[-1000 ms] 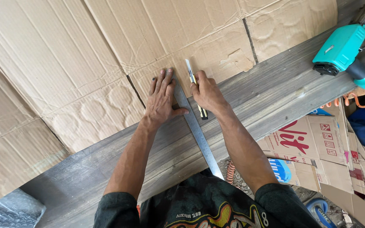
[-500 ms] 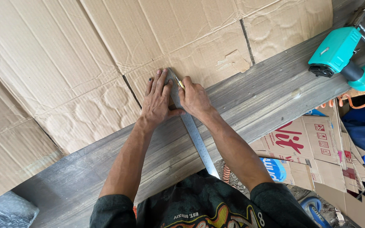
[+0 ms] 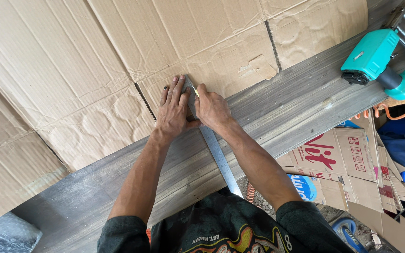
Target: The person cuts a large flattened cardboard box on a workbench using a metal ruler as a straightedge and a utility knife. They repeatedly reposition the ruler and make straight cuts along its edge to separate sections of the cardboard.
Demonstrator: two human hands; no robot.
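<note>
A long grey wood-grain plank runs diagonally across the view on flattened cardboard. A metal ruler lies across the plank. My left hand presses flat on the ruler's far end, fingers spread. Right beside it my right hand is closed on a yellow utility knife, whose tip sits against the ruler's edge at the plank's far side. Most of the knife is hidden in my fist.
A teal power tool rests on the plank's far right end, with an orange coiled hose below it. Printed cardboard boxes lie flat at the right. Bubble wrap shows at the bottom left.
My right hand moved left and up with the knife, bringing the blade from beside the ruler to its edge next to my left hand. The left hand stays on the ruler.
</note>
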